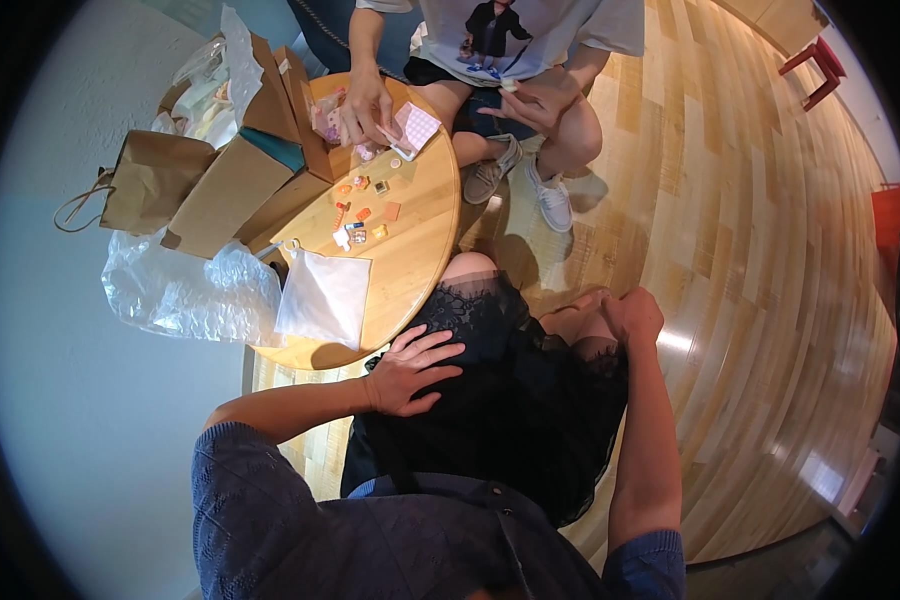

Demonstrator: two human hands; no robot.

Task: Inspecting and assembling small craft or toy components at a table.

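Observation:
My left hand (410, 375) lies with its fingers spread on the black lace-trimmed skirt (480, 390) over my lap. It holds nothing. My right hand (635, 315) is curled closed beside my other knee, at the skirt's edge; whatever its fingers hold, if anything, is hidden. Nearest my left hand on the round wooden table (415, 280) is a flat whitish zip pouch (325, 300). Beyond it are several tiny orange, white and yellow trinkets (360, 225). Across the table, another person's hand (368, 105) touches a pink checked packet (410, 130).
Open cardboard boxes (235, 190) and a brown paper bag (150, 175) crowd the table's left side. Clear bubble wrap (195, 290) overhangs its edge by the wall. The other person's second hand (535, 100) pinches a small pale item. A red stool (815, 70) stands far right.

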